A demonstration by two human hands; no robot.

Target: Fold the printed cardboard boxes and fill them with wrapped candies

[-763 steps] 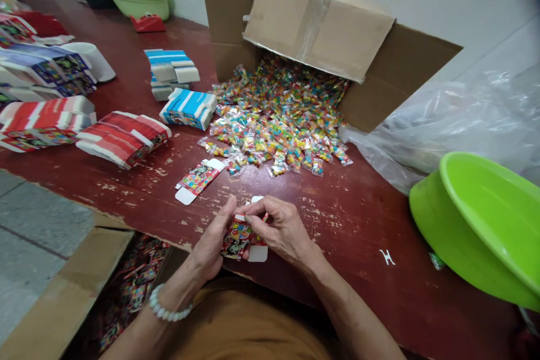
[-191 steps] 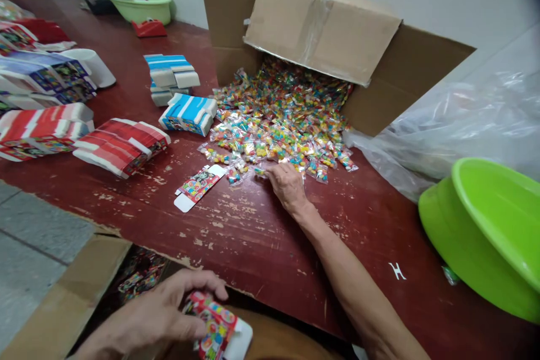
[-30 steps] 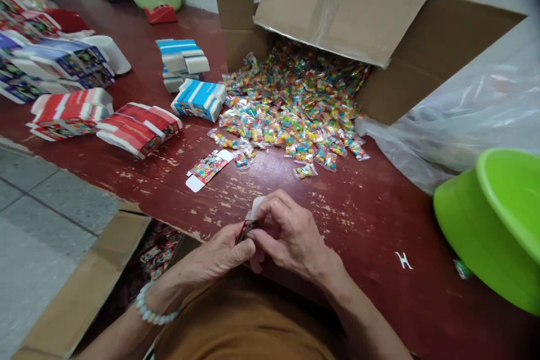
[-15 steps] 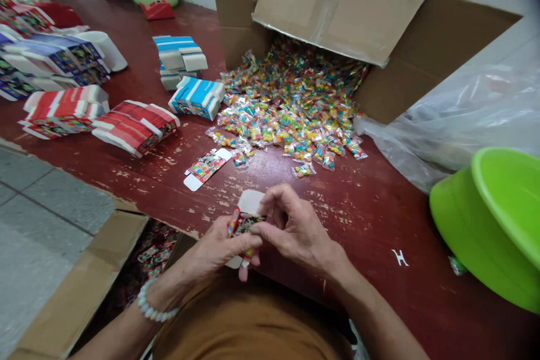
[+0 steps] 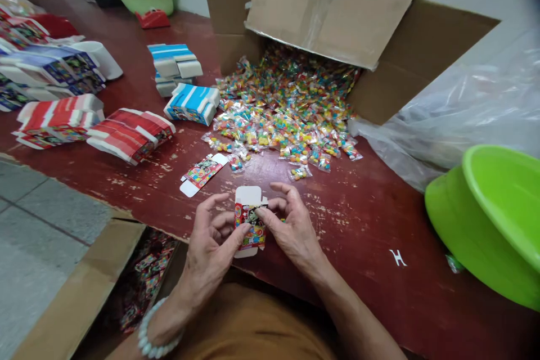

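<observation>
A small printed candy box [image 5: 252, 230], red and multicoloured with white end flaps spread at top and bottom, is between my two hands over the table's front edge. My left hand [image 5: 213, 239] has its thumb on the box's front and its curled fingers at the left side, the index raised. My right hand [image 5: 293, 228] pinches the upper right of the box, thumb in front and fingers at the side. A speck of colour shows by the right fingers, too small to name. Ahead lies another flattened box [image 5: 203, 173]. Beyond it are many clear candy packets [image 5: 299, 172].
Packets spill from a tipped cardboard carton [image 5: 329, 11]. Bundled red boxes [image 5: 130, 134] and blue boxes [image 5: 192, 102] stand left. A green basin [image 5: 447, 202] and plastic sheeting [image 5: 464, 101] are right. An open carton [image 5: 93, 275] of printed packets sits below the table's edge.
The box has turned upright, its printed front facing me, and its sides look opened out. My left fingers have loosened and spread; my right hand stays at its right side.
</observation>
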